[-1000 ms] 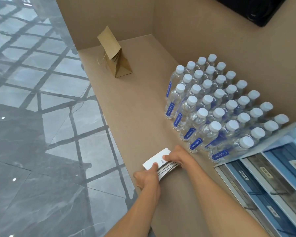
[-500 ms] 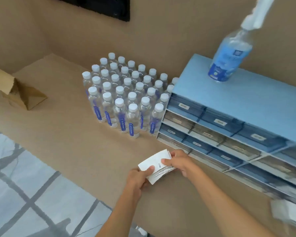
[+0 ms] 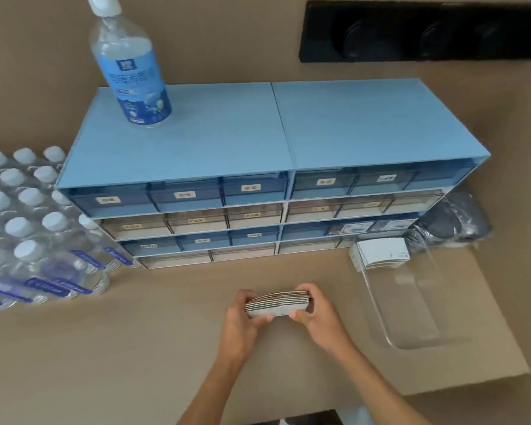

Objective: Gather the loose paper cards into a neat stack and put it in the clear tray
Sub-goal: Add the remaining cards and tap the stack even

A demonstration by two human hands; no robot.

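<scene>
Pinching a stack of paper cards [image 3: 277, 303] from both ends, the left hand [image 3: 242, 320] grips its nine o'clock end and the right hand [image 3: 316, 314] its three o'clock end. The stack's long axis runs nine to three, edges facing the camera, just above the tabletop [image 3: 135, 348]. At two o'clock lies the clear tray [image 3: 411, 317], lengthwise twelve to six, with another card pile [image 3: 380, 254] at its twelve o'clock end.
</scene>
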